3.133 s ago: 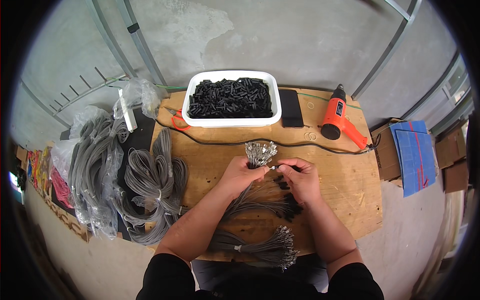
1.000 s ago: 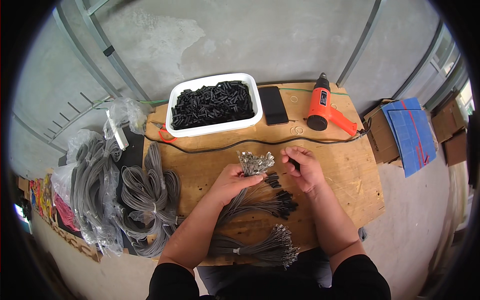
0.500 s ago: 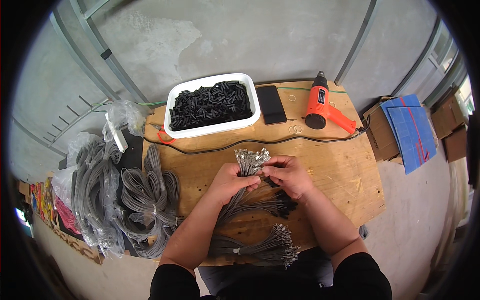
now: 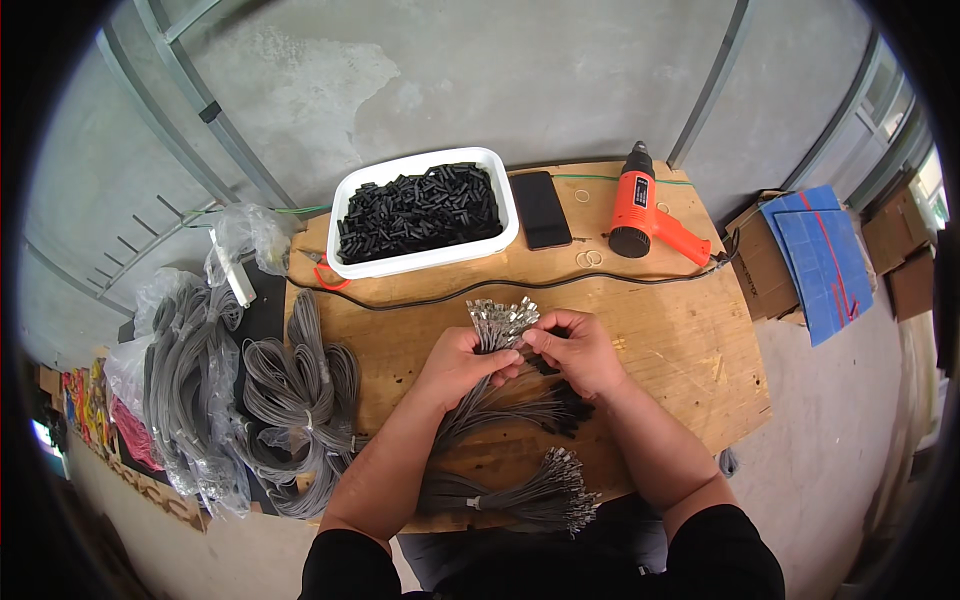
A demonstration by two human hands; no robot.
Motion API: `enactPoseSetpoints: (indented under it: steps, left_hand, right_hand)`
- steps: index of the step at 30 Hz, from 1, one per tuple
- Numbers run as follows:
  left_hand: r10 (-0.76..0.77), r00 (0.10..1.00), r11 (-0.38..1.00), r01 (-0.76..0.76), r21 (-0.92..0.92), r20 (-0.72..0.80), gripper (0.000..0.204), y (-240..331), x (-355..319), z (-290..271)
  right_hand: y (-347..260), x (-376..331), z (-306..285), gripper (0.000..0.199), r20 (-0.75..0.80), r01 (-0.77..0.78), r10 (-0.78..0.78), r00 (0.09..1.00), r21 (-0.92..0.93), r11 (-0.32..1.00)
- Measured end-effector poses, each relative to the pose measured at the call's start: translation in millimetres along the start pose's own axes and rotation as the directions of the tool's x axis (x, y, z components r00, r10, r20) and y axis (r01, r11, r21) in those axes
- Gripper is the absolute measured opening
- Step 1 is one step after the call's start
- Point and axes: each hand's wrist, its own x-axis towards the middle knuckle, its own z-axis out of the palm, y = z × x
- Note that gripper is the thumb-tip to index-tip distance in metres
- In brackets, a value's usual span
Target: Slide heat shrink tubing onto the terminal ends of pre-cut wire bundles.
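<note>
Head view: both hands work a bundle of grey wires over the wooden worktop.

The left hand is closed round the wire bundle, metal terminals up; the right hand pinches one terminal (probably fitting a black sleeve). More sleeves wait in the white tub; the next needs aligning.

Materials and finishes at the bench

Worktop: bare plywood, matt, rough-grained. Wire bundle: grey plastic-sheathed leads with bright metal terminals. Tub: white glossy plastic, holding matt black sleeves. Heat gun: orange plastic. Bags: clear crinkled film.
</note>
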Motion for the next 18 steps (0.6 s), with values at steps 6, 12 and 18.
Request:
enactPoseSetpoints:
  steps: [6,12,18]
  left_hand:
    - [0.042,0.999,0.993,-0.043,0.108,0.007,0.016,1.9,-1.5,4.0]
    - [-0.041,0.999,0.996,0.043,-0.082,0.033,0.022,7.0,-4.9,-2.3]
    - [-0.038,0.994,0.995,0.047,-0.088,0.103,0.025,6.0,-5.3,-2.4]
  right_hand:
    - [1.7,-0.3,0.9,0.011,-0.021,-0.004,0.005,1.0,0.059,0.998]
    - [-12.7,-0.2,-4.4,0.016,-0.047,-0.135,0.16,0.986,0.334,0.933]
    - [-9.2,-0.7,-4.4,0.015,0.016,-0.123,0.124,0.992,0.306,0.944]
